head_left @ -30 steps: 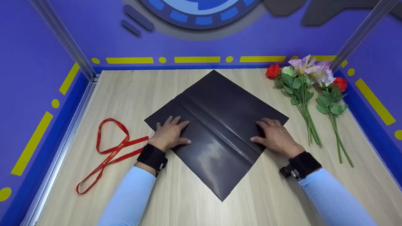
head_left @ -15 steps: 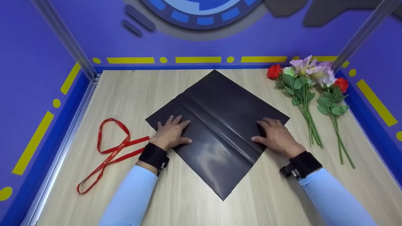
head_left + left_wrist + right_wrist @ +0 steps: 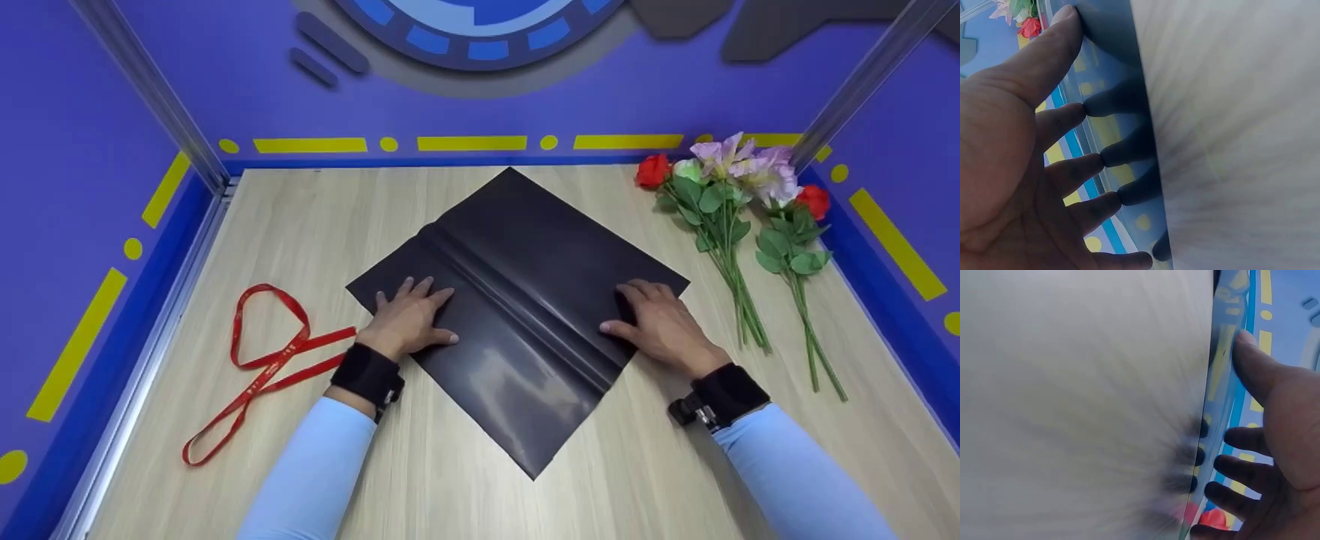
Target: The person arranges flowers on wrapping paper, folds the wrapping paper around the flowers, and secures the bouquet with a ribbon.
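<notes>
A glossy black sheet (image 3: 555,232) lies on the table, turned so that one corner points toward the person. Raised parallel creases run across it from upper left to lower right. The left hand (image 3: 409,319) rests on its left part with fingers spread; in the left wrist view the fingertips (image 3: 1109,156) touch the shiny surface. On the right part lies the right hand (image 3: 664,330), thumb out and fingers extended. The right wrist view has this hand's fingers (image 3: 1241,472) at the sheet's reflective surface. Neither hand grips anything.
Left of the sheet, a red ribbon (image 3: 277,364) lies in loops, one end near the left wrist. Artificial flowers with green stems (image 3: 735,277) lie at the right, several blooms toward the back. Blue-purple panels (image 3: 480,112) enclose the wooden table (image 3: 300,217) on three sides.
The creases across the middle of the black sheet bulge up more than before. The right hand has shifted very slightly; the left hand stays in place.
</notes>
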Demonstrator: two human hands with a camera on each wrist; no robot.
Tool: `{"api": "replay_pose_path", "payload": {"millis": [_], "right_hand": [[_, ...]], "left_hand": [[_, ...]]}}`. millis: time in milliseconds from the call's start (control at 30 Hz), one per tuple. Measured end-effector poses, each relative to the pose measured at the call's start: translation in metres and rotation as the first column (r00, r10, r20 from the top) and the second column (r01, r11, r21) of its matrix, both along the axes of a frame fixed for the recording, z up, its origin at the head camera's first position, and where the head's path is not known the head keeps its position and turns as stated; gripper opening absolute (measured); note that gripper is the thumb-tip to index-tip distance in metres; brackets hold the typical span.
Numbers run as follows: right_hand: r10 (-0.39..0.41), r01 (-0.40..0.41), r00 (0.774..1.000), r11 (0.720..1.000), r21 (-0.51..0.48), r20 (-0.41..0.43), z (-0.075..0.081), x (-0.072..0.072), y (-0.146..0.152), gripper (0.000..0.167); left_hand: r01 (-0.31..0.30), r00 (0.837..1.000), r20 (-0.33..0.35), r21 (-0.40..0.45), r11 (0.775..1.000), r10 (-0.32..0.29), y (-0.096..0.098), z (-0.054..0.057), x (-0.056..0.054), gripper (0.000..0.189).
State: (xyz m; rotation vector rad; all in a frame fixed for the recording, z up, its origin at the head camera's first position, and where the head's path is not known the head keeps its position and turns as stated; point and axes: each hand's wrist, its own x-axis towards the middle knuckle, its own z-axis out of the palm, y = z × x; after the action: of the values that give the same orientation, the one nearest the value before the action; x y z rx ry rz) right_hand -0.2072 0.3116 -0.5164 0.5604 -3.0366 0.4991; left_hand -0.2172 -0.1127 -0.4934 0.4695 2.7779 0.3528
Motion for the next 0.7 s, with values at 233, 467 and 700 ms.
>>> {"api": "replay_pose_path", "payload": {"millis": [233,467,700], "right_hand": [[-0.156,0.144,0.982,0.984,-0.107,-0.104,0.003,-0.001,0.013,0.049],[-0.378,0.349,0.902,0.923,-0.161,-0.21,0.014,-0.004,0.053,0.021],[-0.513,0.493,0.841,0.857,-0.149,-0.169,0.02,0.005,0.102,0.028]], "left_hand": [[0.003,1.0,-0.014,-0.009,1.0,-0.003,0.001,0.0,-0.002,0.086],[0.012,0.997,-0.08,0.02,1.0,-0.01,0.0,-0.001,-0.003,0.082],[0.0,0.993,-0.122,0.058,0.998,0.007,-0.002,-0.003,-0.006,0.079]]}}
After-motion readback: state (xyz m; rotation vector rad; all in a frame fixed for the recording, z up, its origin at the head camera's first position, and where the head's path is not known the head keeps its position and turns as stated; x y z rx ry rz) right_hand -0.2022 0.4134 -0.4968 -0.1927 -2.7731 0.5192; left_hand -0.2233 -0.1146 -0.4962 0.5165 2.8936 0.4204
